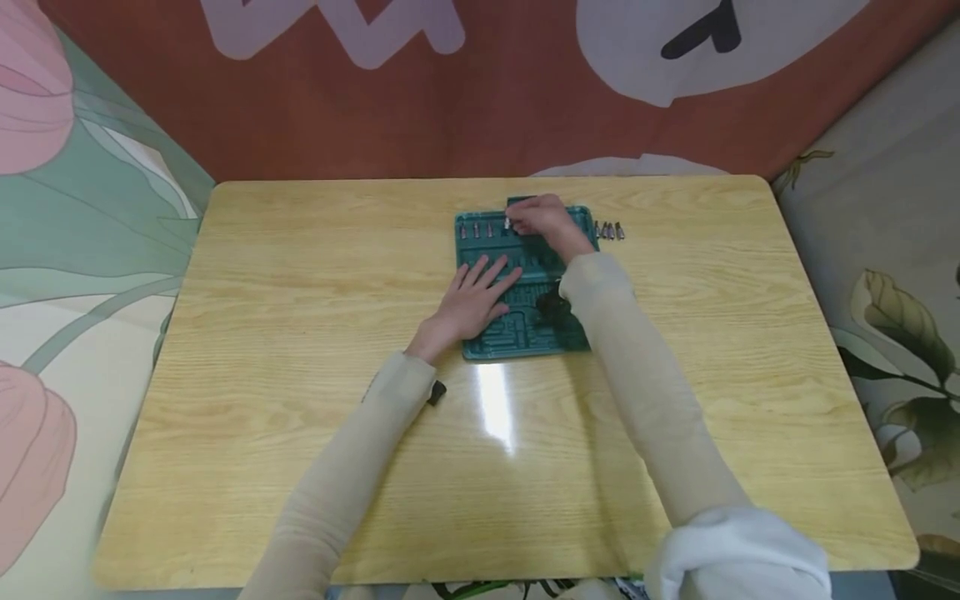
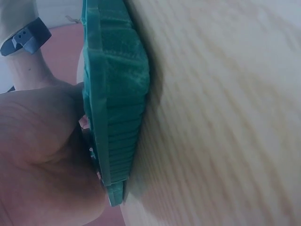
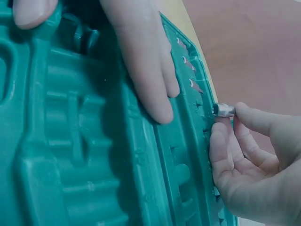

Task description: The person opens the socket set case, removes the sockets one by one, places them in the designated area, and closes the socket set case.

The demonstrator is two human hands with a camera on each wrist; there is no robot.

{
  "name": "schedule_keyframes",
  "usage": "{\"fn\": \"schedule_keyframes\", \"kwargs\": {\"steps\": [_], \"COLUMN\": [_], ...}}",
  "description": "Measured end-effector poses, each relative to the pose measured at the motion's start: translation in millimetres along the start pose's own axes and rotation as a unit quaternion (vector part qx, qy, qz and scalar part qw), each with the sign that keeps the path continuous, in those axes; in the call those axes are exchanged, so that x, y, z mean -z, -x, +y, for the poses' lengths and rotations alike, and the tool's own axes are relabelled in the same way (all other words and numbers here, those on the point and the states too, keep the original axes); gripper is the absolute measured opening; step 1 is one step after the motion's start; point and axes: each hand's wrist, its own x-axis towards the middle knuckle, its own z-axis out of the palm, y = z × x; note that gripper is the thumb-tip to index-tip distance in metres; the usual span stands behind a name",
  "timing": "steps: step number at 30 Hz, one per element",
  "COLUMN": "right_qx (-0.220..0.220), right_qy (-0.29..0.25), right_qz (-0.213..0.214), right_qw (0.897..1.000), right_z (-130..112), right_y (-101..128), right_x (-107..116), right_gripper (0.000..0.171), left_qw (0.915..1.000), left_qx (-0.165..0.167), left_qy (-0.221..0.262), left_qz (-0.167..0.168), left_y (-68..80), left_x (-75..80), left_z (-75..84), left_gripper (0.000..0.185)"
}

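A green moulded plastic tool tray (image 1: 517, 333) (image 2: 117, 94) (image 3: 70, 155) lies on the wooden table (image 1: 300, 333). My left hand (image 1: 472, 296) (image 3: 146, 70) rests flat on the tray with fingers straight. At the tray's far edge my right hand (image 1: 536, 218) (image 3: 254, 155) pinches a small silver socket bit (image 1: 507, 223) (image 3: 223, 110) just above a slot. Three bits (image 1: 476, 230) (image 3: 188, 70) sit in the slots of the far row, to the left of the held one.
Several loose silver bits (image 1: 609, 230) lie on the table just right of the tray. A small dark piece (image 1: 437, 392) lies by my left forearm. Patterned cloth walls stand around the table; its edges are rounded.
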Motion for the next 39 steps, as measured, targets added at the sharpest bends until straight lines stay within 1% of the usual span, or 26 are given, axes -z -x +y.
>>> {"fn": "schedule_keyframes", "kwargs": {"steps": [5, 10, 13, 15, 18, 20, 23, 27, 31, 34, 37, 39], "right_qx": [0.01, 0.055, 0.077, 0.073, 0.051, 0.033, 0.022, 0.027, 0.04, 0.061, 0.077, 0.078], "right_qy": [0.001, 0.026, 0.015, -0.006, -0.043, -0.059, -0.078, -0.073, -0.035, -0.01, 0.013, 0.024], "right_qz": [0.003, 0.001, -0.007, -0.011, -0.02, -0.027, -0.026, 0.001, 0.018, 0.036, 0.072, 0.098], "right_qw": [1.0, 0.998, 0.997, 0.997, 0.998, 0.997, 0.996, 0.997, 0.998, 0.997, 0.994, 0.992], "right_z": [2, 9, 15, 16, 16, 17, 20, 23, 24, 26, 30, 36], "right_y": [4, 10, 12, 14, 17, 18, 20, 22, 26, 31, 35, 39], "right_x": [3, 2, 4, 8, 16, 23, 36, 53, 61, 70, 87, 101], "right_gripper": [0.034, 0.033, 0.034, 0.035, 0.036, 0.038, 0.039, 0.035, 0.032, 0.031, 0.029, 0.027], "left_qw": [1.0, 1.0, 1.0, 1.0, 0.9999, 0.9999, 0.9999, 0.9998, 0.9998, 0.9998, 0.9997, 0.9997], "left_qx": [-0.002, 0.0, 0.001, 0.0, -0.003, -0.002, -0.002, -0.003, 0.001, -0.001, -0.007, -0.009], "left_qy": [-0.001, 0.0, 0.005, 0.009, 0.012, 0.01, 0.011, 0.017, 0.018, 0.018, 0.023, 0.022], "left_qz": [0.002, 0.001, 0.001, 0.002, 0.005, 0.003, 0.002, 0.005, 0.006, 0.008, 0.006, 0.002], "left_y": [-0.5, -0.7, -1.0, -1.6, -2.4, -2.4, -0.9, 0.7, 2.3, 2.3, 1.1, 0.5], "left_x": [0.1, 0.7, 1.1, 1.1, -0.1, -0.9, -0.4, 1.1, 0.4, 0.4, 1.3, 1.4], "left_z": [3.2, 4.1, 4.2, 4.0, 3.1, 2.2, 1.5, -0.1, -2.8, -2.5, 0.5, 2.8], "left_gripper": [0.059, 0.06, 0.06, 0.06, 0.06, 0.061, 0.061, 0.061, 0.061, 0.061, 0.06, 0.061]}}
